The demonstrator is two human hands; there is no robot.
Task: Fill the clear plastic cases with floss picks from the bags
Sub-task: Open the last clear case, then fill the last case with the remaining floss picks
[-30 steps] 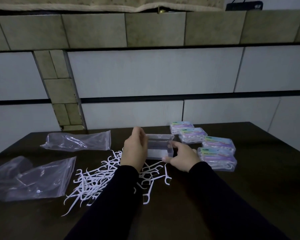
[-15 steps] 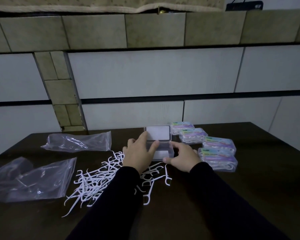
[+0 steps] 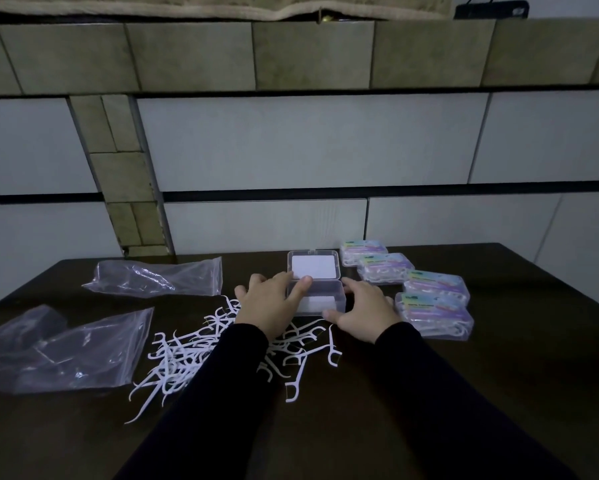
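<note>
Head view showed us one open clear case [image 3: 317, 295] mid-table, four filled cases [image 3: 433, 313] right, two bags [image 3: 66, 348] left. Our left hand [image 3: 268, 311] laid near-straight fingers across its rim; our right hand [image 3: 364, 315] apparently pinched its right corner.

clear glossy plastic case [image 3: 320, 299], crinkled plastic bags [image 3: 66, 348]
</note>
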